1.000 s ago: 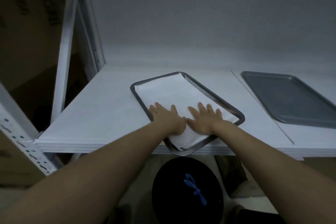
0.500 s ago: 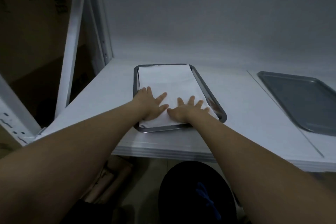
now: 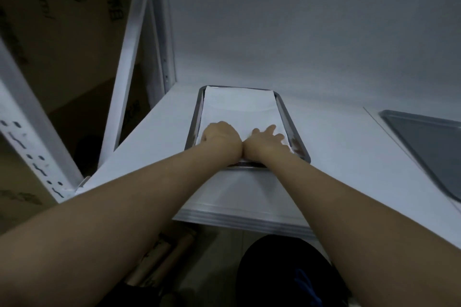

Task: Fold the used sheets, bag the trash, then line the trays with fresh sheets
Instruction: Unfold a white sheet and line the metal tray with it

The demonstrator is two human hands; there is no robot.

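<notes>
Hands drew together on one sheet (image 3: 239,112) — right hand (image 3: 267,141) spread, left hand (image 3: 220,136) unclear; two trays, bare tray (image 3: 429,147) right of lined tray (image 3: 195,113).

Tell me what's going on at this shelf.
A person is lining the grey metal tray with a white paper sheet. The right hand lies flat on the sheet's near end with its fingers spread. The left hand rests beside it, fingers not clearly visible. To the right on the white shelf, a second grey tray has no sheet yet.
</notes>
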